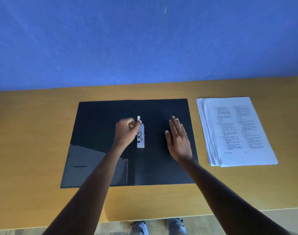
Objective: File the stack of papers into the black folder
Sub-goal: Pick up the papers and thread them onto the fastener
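Observation:
The black folder point(97, 116) lies open and flat on the wooden desk. A metal clip mechanism point(140, 140) runs along its spine, with a lever sticking up at its far end. My left hand point(127, 133) is curled, thumb and fingers pinching that lever. My right hand point(178, 139) rests flat, fingers apart, on the folder's right inner cover. The stack of printed white papers point(236, 131) sits on the desk to the right of the folder, untouched and slightly fanned at its left edge.
The wooden desk point(34, 133) backs onto a blue wall point(145, 39). A glossy inner pocket point(94, 167) covers the folder's lower left. The desk's near edge and my shoes point(158, 226) show at the bottom.

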